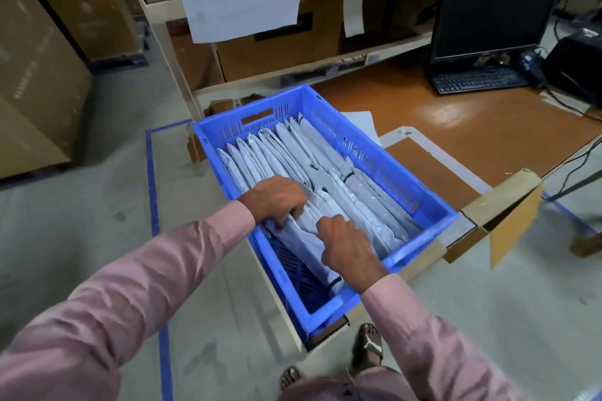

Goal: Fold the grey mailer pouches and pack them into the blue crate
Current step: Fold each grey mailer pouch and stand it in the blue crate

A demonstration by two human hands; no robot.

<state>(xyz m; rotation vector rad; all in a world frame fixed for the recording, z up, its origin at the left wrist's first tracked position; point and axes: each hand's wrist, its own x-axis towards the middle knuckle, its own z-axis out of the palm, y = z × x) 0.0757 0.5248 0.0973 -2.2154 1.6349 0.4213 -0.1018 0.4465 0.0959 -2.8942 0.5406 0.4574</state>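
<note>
Blue crate (433, 205) sits at frame centre, on the corner of a brown table (488, 127), its near end overhanging the table edge toward the person. Grey mailer pouches (293, 146) stand on edge inside, packed in a row from the crate's left wall to its right wall, leaning left. Lower-left corner of crate interior shows bare mesh floor; that is the only open room inside.

Left hand (277, 197), mid-frame: fingers curled over top edges of the pouches at the row's near left. Right hand (345, 244), just below and right of it: fingers curled, gripping a pouch's upper edge. Hands near each other, not touching.

Cardboard box (508, 215) abuts the crate's right, flap open. Monitor (495, 6) and keyboard (479, 78) upper right, well apart from crate.
</note>
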